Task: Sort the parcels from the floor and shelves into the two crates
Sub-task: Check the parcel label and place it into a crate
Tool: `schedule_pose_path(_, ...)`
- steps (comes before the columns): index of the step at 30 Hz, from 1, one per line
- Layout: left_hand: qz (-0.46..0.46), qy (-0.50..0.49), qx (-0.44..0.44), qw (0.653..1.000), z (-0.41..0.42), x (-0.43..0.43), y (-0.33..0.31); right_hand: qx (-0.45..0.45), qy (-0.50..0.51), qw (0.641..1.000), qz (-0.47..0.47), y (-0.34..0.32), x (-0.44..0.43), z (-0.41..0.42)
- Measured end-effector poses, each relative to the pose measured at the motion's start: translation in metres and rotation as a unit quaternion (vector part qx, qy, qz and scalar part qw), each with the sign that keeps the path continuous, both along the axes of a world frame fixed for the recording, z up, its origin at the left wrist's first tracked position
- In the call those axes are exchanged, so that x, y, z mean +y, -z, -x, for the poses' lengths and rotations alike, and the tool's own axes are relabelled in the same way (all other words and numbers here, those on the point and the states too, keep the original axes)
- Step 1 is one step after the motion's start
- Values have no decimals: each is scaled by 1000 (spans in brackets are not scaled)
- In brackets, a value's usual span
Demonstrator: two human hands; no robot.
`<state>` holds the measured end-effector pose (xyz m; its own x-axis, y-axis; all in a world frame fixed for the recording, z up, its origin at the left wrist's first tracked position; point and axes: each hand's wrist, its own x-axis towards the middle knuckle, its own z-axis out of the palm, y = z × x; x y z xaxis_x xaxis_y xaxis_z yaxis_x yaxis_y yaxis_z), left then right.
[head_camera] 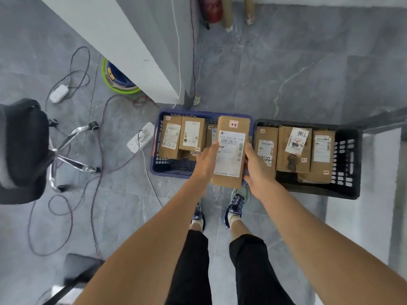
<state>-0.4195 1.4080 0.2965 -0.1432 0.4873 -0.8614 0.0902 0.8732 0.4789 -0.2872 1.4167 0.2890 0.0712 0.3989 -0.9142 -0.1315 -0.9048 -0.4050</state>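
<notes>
Person stands on the grey tiled floor [297, 69], facing two crates set side by side. A flat brown cardboard parcel [231, 150] with a white shipping label is held in the air before them, over the line where the crates meet. The left hand [207, 160] grasps its left edge and the right hand [258, 167] grasps its right edge, both with fingers wrapped round the box. The red-bordered sticker [234, 124] at its top appears to read "2-2"; the print is soft. The blue latticed plastic crate [156, 166], on the left, holds several labelled cardboard boxes [170, 137]. The black latticed plastic crate [349, 164], on the right, holds three labelled brown boxes [294, 148]. A white power strip [141, 137] lies just beside the blue crate.
</notes>
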Motion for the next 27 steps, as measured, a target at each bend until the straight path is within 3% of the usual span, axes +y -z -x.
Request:
schedule_pose_path(10,72,12,8,997,22,56,184,-5,7,999,53,188,55,27)
schedule_pose_path(15,68,75,30,994,32,73,260,-14,18,997,68,260,69,45)
schedule_pose_path(27,64,97,36,993,46,102,322,-9,6,999,52,331,94,71)
